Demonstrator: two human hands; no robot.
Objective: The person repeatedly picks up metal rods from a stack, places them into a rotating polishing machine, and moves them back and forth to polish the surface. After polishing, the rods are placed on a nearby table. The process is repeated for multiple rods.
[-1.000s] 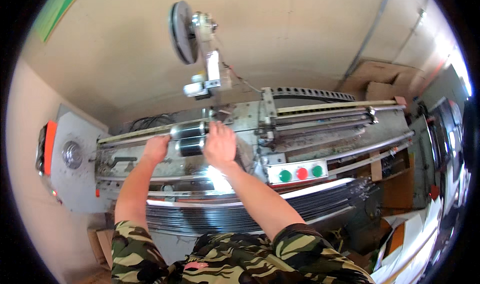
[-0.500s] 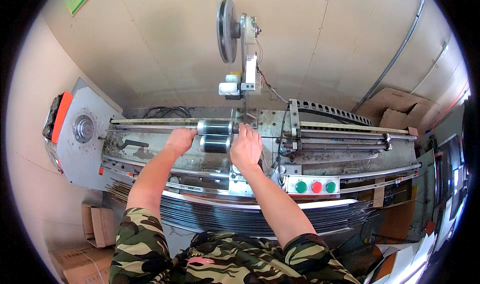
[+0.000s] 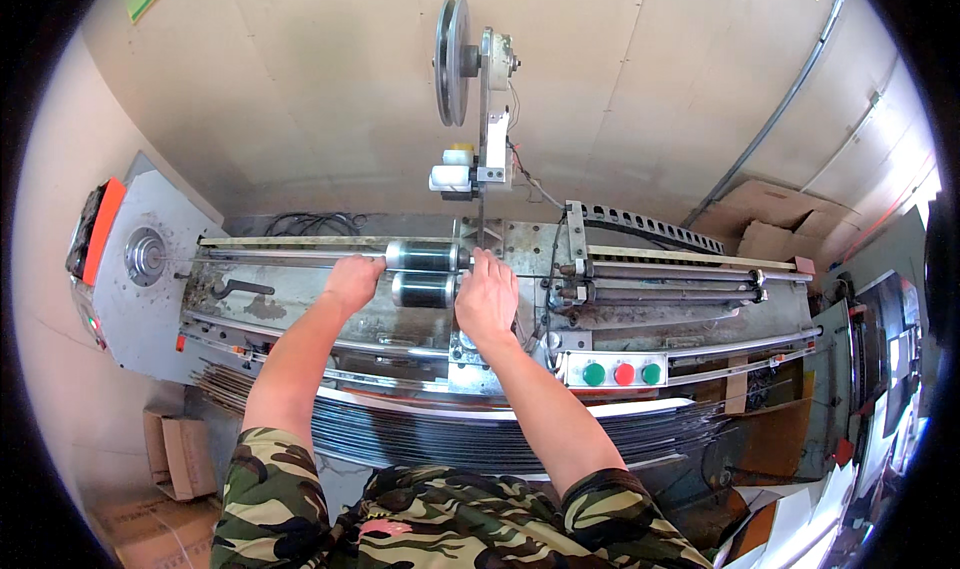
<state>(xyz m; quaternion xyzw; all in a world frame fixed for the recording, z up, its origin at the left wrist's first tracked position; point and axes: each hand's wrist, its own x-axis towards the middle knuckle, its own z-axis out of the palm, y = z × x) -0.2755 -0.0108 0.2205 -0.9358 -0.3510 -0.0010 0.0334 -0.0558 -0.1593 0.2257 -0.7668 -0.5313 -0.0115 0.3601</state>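
Two short, shiny metal rollers with dark middles, the upper one [image 3: 422,257] and the lower one [image 3: 422,291], lie side by side at the middle of a long machine bed [image 3: 300,304]. My left hand [image 3: 355,282] is closed just left of them around a thin rod [image 3: 255,264], which runs from the round chuck [image 3: 147,257] at the far left. On the rollers' right side, my right hand [image 3: 488,299] has its fingers bent together, close against the roller ends. What those fingers grip is hidden behind the hand.
Above the rollers stands a post with a large grey reel [image 3: 453,61]. A button box [image 3: 616,369] with green and red buttons sits right of my right forearm. Many long dark rods [image 3: 420,434] lie along the near side. A hook wrench [image 3: 243,288] rests on the bed.
The whole view has shifted slightly, so the machine sits a little farther left. Both hands keep the same places beside the rollers.
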